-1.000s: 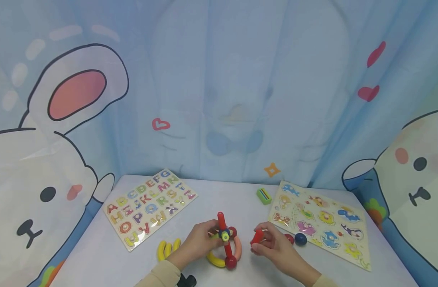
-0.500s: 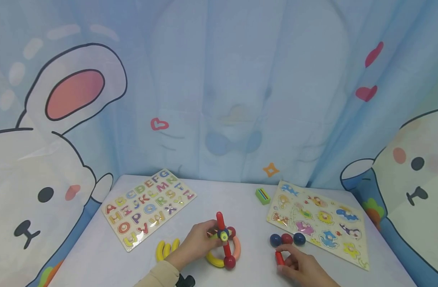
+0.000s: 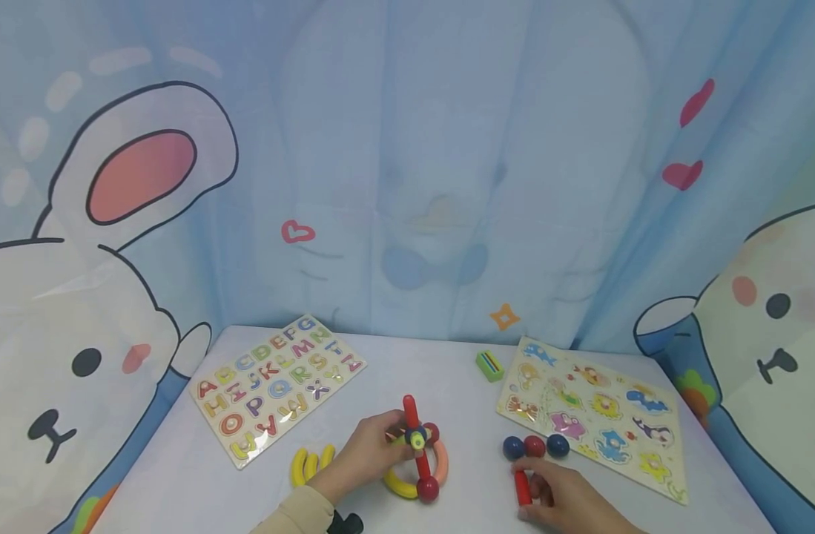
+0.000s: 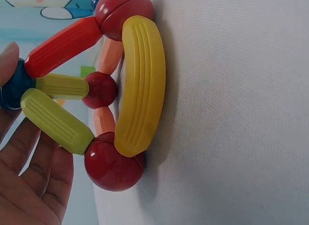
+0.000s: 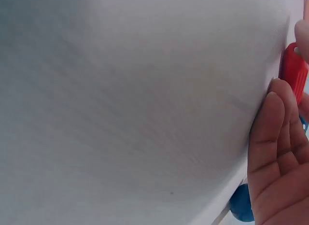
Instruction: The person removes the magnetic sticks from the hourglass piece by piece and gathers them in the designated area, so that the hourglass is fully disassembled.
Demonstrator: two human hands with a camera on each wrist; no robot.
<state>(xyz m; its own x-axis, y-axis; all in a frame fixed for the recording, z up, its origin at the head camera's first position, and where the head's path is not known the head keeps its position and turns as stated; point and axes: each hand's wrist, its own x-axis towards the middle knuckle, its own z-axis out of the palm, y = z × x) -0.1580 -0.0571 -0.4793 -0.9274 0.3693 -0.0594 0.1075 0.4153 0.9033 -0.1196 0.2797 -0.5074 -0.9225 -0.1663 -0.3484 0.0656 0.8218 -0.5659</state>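
My left hand (image 3: 367,454) holds a toy frame of magnetic sticks and balls by its top dark blue ball (image 4: 13,86). In the left wrist view, red and yellow-green sticks run from that ball down to red balls (image 4: 115,162). A curved yellow stick (image 4: 141,85) joins two red balls along the base. One straight red stick (image 3: 410,409) points up from the top in the head view. My right hand (image 3: 559,493) pinches a separate short red stick (image 3: 523,487) between thumb and forefinger, at the tabletop. Just beyond it sit two blue balls (image 3: 513,448) and a red ball (image 3: 534,446).
Curved yellow sticks (image 3: 310,466) lie left of my left hand, and a black piece (image 3: 345,523) is near the front edge. An alphabet puzzle board (image 3: 276,387) lies at back left, an animal puzzle board (image 3: 597,419) at right. A green striped block (image 3: 490,366) stands between them.
My right hand has carried the red stick right and toward the front, away from the frame, down to the table by the balls. My left hand has stayed on the frame.
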